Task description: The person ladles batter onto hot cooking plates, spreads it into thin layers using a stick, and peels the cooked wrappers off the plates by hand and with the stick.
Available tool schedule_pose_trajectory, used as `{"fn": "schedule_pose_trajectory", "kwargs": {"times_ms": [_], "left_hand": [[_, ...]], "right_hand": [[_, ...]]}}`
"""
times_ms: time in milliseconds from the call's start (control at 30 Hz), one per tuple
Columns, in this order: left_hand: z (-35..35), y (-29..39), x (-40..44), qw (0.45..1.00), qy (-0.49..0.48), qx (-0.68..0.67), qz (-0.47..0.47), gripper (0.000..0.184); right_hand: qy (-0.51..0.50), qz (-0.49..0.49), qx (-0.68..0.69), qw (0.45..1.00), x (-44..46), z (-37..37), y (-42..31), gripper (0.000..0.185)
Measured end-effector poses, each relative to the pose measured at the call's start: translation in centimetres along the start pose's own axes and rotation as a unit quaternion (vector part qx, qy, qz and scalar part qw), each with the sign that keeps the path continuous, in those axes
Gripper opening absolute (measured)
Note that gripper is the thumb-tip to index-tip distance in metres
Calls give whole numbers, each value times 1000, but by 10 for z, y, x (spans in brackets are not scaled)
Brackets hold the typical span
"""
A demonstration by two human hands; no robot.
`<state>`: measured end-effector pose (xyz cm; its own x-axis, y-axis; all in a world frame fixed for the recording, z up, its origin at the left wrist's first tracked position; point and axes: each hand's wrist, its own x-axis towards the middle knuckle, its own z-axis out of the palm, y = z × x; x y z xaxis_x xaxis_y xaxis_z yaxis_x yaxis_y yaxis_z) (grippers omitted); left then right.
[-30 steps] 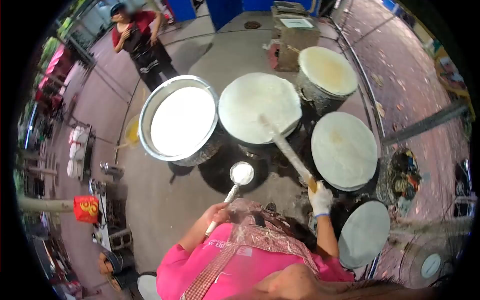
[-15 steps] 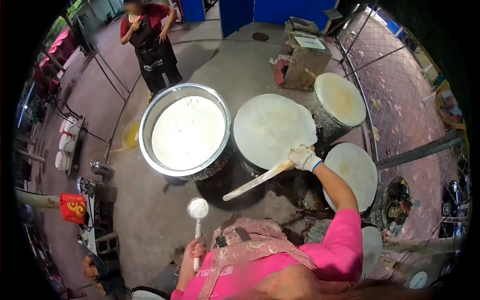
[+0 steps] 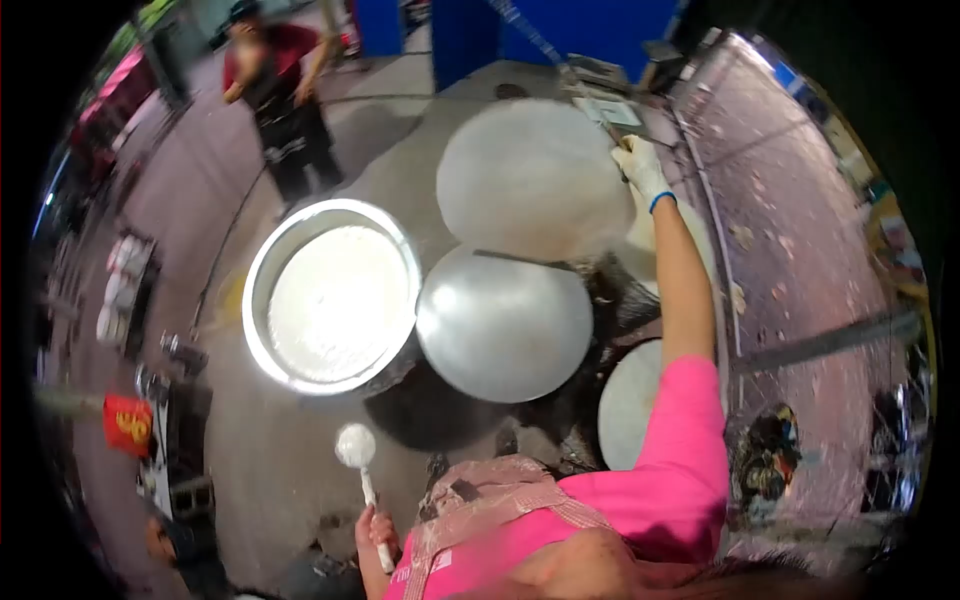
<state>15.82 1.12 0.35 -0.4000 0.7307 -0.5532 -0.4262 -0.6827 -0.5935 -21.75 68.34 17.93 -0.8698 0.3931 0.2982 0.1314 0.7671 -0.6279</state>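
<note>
My left hand (image 3: 377,532), low in the head view, is closed around the handle of a ladle (image 3: 355,446) whose round bowl is coated white. My right hand (image 3: 642,165), in a white glove, is stretched far forward and closed on a long wooden spatula (image 3: 530,36), which points up and away. Beside that hand, a large thin round pancake (image 3: 535,170) is off the griddle, blurred by motion; whether the fingers also grip its edge I cannot tell. Nearer me lies the bare, shiny round griddle (image 3: 505,325). On its left stands a wide metal basin (image 3: 258,310) of white batter (image 3: 340,300).
Another griddle with a pale sheet (image 3: 632,405) stands at right, and one more (image 3: 665,240) is partly behind my right arm. A person in a dark apron (image 3: 285,120) stands at the far left. Wire fencing (image 3: 790,220) runs along the right side.
My right hand has swung forward with the spatula, which now points away from me. The pancake has come off the griddle and moved forward. My left hand still holds the ladle.
</note>
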Motion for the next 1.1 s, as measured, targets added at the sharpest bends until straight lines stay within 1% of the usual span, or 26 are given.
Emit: {"fn": "schedule_pose_trajectory", "kwargs": {"times_ms": [33, 67, 100, 133, 167, 200, 233, 300, 333, 367, 400, 467, 567, 667, 767, 800, 833, 867, 900, 933, 967, 1000, 1033, 1067, 1100], "left_hand": [[2, -8, 9, 999, -16, 6, -29, 40], [-1, -8, 20, 998, -37, 13, -56, 40], [-2, -8, 30, 997, -31, 26, -69, 40], [5, -16, 36, 996, -28, 38, -77, 40], [8, -21, 43, 995, -28, 51, -81, 40], [-2, -6, 51, 997, -10, 25, -65, 39], [-11, 10, 56, 995, 2, 76, -58, 38], [-19, 29, 65, 984, 21, 176, -38, 37], [-11, 27, 71, 978, 36, 204, -20, 37], [8, 14, 81, 977, 52, 209, -11, 36], [23, 2, 90, 976, 66, 208, -4, 36], [44, -14, 100, 974, 75, 214, 10, 35], [60, -27, 103, 975, 81, 207, 20, 34], [69, -33, 98, 978, 77, 194, 28, 33], [69, -35, 88, 985, 58, 158, 26, 32], [68, -36, 83, 988, 48, 142, 23, 32], [70, -41, 77, 991, 39, 129, 24, 32], [72, -46, 70, 990, 38, 128, 37, 31], [88, -55, 73, 979, 61, 165, 98, 30], [102, -65, 75, 962, 90, 205, 156, 30], [99, -52, 76, 953, 62, 248, 163, 32], [82, -12, 78, 969, -21, 220, 113, 27], [90, -2, 76, 972, 5, 204, 115, 33], [93, 20, 74, 976, -56, 203, 62, 36], [105, 34, 71, 991, -60, 114, 34, 37]], "right_hand": [[48, 47, 47, 997, 4, -26, 27, 32], [87, 61, 36, 994, -4, -53, 42, 29], [148, 91, -9, 985, -7, -69, 81, 25], [195, 133, 128, 963, -22, -82, 103, 25], [237, 166, 267, 919, -41, -88, 123, 25], [282, 195, 327, 881, -53, -88, 161, 26], [322, 220, 387, 836, -64, -87, 201, 26], [373, 270, 456, 761, -98, -84, 238, 26], [395, 328, 467, 720, -114, -77, 272, 26], [412, 360, 489, 680, -123, -53, 350, 24], [421, 387, 479, 666, -144, -50, 346, 20], [471, 463, 436, 612, -164, -35, 348, 16], [488, 483, 398, 608, -176, -7, 396, 17], [457, 538, 330, 626, -168, -11, 420, 30], [401, 495, 244, 731, -164, -23, 445, 34], [394, 526, 7, 753, -168, -25, 444, 37], [365, 507, -110, 773, -175, -33, 425, 38], [338, 486, -234, 771, -183, -43, 401, 40], [330, 496, -206, 776, -184, -44, 375, 40], [319, 427, -159, 831, -187, -38, 349, 38], [298, 351, -108, 881, -190, -26, 319, 36], [267, 246, -66, 929, -193, -11, 280, 35], [233, 143, -15, 962, -196, 10, 246, 34], [149, 112, 44, 981, -198, 39, 220, 34], [69, 86, 100, 989, -200, 65, 192, 34]]}}
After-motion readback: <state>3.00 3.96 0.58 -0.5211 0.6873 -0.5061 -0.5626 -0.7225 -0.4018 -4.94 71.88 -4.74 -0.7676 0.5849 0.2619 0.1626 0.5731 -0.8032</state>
